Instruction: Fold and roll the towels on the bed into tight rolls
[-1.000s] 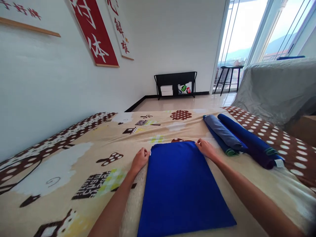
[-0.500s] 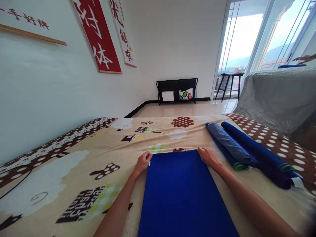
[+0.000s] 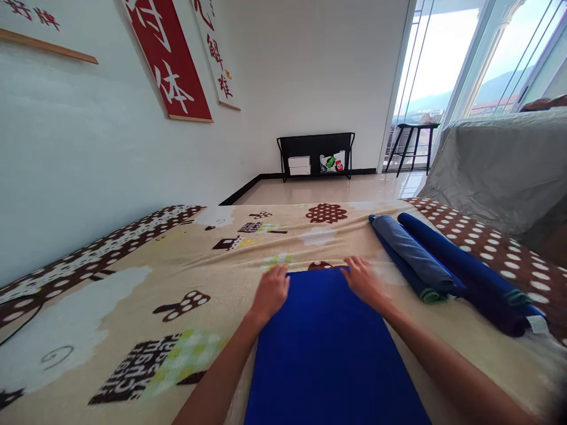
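A folded bright blue cloth (image 3: 328,348) lies flat on a patterned beige blanket (image 3: 177,277) in front of me. My left hand (image 3: 271,290) rests palm down on the cloth's far left corner, fingers stretched out. On the far right corner lies my right hand (image 3: 362,280), also flat with its fingers apart. Neither hand holds anything. To the right of my right hand lie rolled cloths: a grey-blue roll (image 3: 414,257) and a dark blue roll (image 3: 465,270).
A white wall with red and white banners (image 3: 170,65) runs along the left. A black rack (image 3: 316,154) with boxes stands at the far wall. A grey covered piece of furniture (image 3: 500,165) sits at right, near glass doors and a stool (image 3: 410,141).
Both hands have moved inward from the cloth's far corners onto its top surface and now lie flat. The view has shifted slightly.
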`<state>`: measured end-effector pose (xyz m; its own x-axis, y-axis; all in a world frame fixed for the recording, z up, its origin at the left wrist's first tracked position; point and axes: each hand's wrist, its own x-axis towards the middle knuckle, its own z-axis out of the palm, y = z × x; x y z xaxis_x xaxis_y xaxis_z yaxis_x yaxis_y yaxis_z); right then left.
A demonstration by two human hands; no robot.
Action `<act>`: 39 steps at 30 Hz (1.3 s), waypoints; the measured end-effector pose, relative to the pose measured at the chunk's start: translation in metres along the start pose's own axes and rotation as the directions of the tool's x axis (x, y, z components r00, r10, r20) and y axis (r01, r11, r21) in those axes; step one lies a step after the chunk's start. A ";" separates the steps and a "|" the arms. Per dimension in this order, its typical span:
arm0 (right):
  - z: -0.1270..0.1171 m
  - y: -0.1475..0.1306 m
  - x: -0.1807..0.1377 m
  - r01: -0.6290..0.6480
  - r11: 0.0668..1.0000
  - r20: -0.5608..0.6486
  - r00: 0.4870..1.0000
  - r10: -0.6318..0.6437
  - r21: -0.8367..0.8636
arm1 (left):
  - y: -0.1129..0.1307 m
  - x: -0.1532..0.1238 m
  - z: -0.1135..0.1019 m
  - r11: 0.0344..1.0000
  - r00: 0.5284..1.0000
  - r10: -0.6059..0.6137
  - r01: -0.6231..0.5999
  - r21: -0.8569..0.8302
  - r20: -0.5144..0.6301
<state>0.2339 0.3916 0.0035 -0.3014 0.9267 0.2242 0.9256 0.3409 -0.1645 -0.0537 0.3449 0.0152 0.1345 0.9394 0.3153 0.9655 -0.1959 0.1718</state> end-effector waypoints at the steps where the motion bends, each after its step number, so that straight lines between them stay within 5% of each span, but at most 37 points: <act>1: 0.005 -0.012 -0.004 0.052 0.998 0.010 0.999 -0.052 0.022 | 0.010 -0.001 0.006 0.998 0.997 0.064 -0.064 -0.011 0.042; 3: 0.016 -0.027 -0.012 0.138 0.988 0.041 0.989 -0.141 0.074 | 0.021 -0.006 0.018 0.992 0.985 0.124 -0.123 -0.020 0.122; 6: 0.027 -0.015 -0.023 0.121 0.985 0.074 0.989 -0.131 0.124 | 0.012 -0.015 0.029 0.999 0.986 0.018 -0.022 0.026 0.168; 10: 0.025 0.023 -0.027 0.021 0.994 0.101 0.994 -0.032 0.110 | -0.013 -0.020 0.022 0.992 0.980 -0.108 0.096 0.078 0.168; 13: 0.015 0.021 -0.034 0.000 0.998 0.060 0.998 -0.004 0.065 | -0.006 -0.024 0.010 0.986 0.983 -0.125 0.108 0.126 0.136; 17: 0.005 -0.019 -0.075 0.087 0.991 -0.033 0.996 -0.084 0.102 | 0.036 -0.057 -0.005 0.991 0.993 0.057 -0.069 0.114 0.105; 21: 0.001 -0.028 -0.134 0.288 0.939 0.026 0.954 -0.298 0.188 | 0.061 -0.119 -0.017 0.942 0.924 0.328 -0.336 0.004 0.197; 25: -0.001 0.012 -0.173 0.252 0.964 0.012 0.967 -0.254 0.088 | 0.038 -0.171 -0.032 0.939 0.940 0.300 -0.321 0.124 0.161; 28: -0.006 0.026 -0.191 0.212 0.977 -0.091 0.973 -0.213 -0.015 | 0.024 -0.195 -0.040 0.926 0.961 0.274 -0.269 0.266 0.016; 31: -0.014 0.003 -0.210 0.224 0.971 -0.169 0.957 -0.236 -0.086 | 0.040 -0.205 -0.040 0.891 0.940 0.326 -0.269 0.366 -0.104; 35: -0.021 -0.040 -0.233 0.435 0.888 -0.154 0.877 -0.455 -0.146 | 0.083 -0.207 -0.028 0.850 0.887 0.450 -0.391 0.352 -0.100; 39: -0.028 -0.036 -0.248 0.506 0.833 -0.181 0.818 -0.545 -0.224 | 0.082 -0.217 -0.021 0.813 0.855 0.514 -0.463 0.352 -0.063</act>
<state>0.2820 0.1455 -0.0189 -0.7101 0.5440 0.4470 0.6699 0.7174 0.1910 -0.0081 0.1190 -0.0192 0.5976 0.6849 0.4169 0.8015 -0.4956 -0.3347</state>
